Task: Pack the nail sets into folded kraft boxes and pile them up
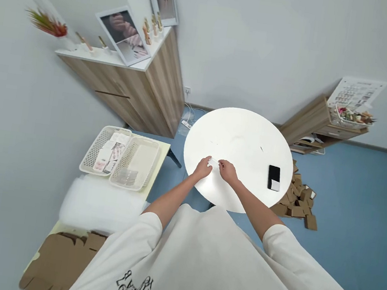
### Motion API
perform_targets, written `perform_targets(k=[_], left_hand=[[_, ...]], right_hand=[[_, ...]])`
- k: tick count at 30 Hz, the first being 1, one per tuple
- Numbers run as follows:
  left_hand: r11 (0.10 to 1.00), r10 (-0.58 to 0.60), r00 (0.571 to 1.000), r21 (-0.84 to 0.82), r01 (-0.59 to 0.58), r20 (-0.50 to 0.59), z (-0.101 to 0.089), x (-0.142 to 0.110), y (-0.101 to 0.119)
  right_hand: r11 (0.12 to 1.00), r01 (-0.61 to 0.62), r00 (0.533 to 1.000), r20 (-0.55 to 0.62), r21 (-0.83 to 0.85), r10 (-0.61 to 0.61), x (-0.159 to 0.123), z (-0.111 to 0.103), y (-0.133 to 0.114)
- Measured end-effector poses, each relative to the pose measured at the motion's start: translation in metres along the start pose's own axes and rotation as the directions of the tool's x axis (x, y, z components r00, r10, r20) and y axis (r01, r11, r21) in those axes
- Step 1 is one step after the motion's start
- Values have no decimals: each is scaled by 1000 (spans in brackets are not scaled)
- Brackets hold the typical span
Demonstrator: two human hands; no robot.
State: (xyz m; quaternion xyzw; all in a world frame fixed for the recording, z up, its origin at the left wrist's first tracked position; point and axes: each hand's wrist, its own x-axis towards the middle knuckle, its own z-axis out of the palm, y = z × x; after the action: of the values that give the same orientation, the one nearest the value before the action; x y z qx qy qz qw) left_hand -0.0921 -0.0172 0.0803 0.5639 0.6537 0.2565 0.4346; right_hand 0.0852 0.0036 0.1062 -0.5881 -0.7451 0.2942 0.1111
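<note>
Over the near left part of the round white table (242, 132), both hands hold a small whitish, translucent item (214, 163) between them. My left hand (203, 167) grips its left end, fingers closed. At the other end, my right hand (228, 170) pinches it with bent fingers. Whether it is a wrapped packet or a small clear case is too small to tell. Farther right on the tabletop lies a black flat object (274, 175) with a white label-like patch at its lower corner.
On a side table at left stand a basket of printed cards (85, 163) and a basket holding clear plastic pieces (151, 158). Nearer lie a stack of translucent wrap (99, 203) and flat cardboard boxes (62, 261). Small cardboard boxes (297, 200) are heaped on the floor at right.
</note>
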Motion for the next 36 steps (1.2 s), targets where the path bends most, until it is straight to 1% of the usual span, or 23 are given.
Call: perform_targets(k=[3, 6, 9, 12, 16, 19, 21, 24, 27, 30, 33, 36], left_hand=[[999, -37, 996, -1, 38, 76, 43, 6, 10], [998, -66, 991, -5, 67, 120, 79, 11, 18], [995, -94, 985, -18, 98, 146, 106, 13, 25], [993, -117, 981, -15, 121, 152, 123, 12, 28], [986, -166, 971, 39, 161, 174, 135, 9, 24], [987, -158, 969, 56, 150, 189, 139, 6, 18], [988, -148, 973, 60, 139, 178, 140, 3, 13], [980, -189, 972, 88, 179, 138, 143, -3, 8], [972, -229, 960, 85, 218, 160, 146, -13, 4], [975, -224, 954, 52, 218, 201, 150, -22, 2], [971, -236, 948, 30, 235, 211, 153, -26, 1], [963, -260, 940, -5, 268, 220, 158, -24, 1]], right_hand=[[997, -75, 997, 29, 2, 75, -12, -7, 48], [993, -116, 993, 40, 4, 116, -22, -11, 88], [993, -115, 993, 23, 15, 115, -31, -10, 118], [993, -108, 994, 33, 43, 107, -41, -3, 138], [991, -111, 989, 103, 71, 103, -53, 8, 152], [990, -116, 984, 143, 79, 104, -59, 12, 159], [989, -121, 978, 179, 83, 105, -61, 10, 164], [988, -139, 964, 237, 70, 119, -61, 2, 172], [988, -153, 959, 246, 27, 142, -55, -9, 177], [991, -136, 961, 243, -9, 134, -42, -16, 175], [993, -113, 957, 264, -46, 121, -29, -14, 170], [992, -74, 953, 285, -98, 100, -20, -8, 166]])
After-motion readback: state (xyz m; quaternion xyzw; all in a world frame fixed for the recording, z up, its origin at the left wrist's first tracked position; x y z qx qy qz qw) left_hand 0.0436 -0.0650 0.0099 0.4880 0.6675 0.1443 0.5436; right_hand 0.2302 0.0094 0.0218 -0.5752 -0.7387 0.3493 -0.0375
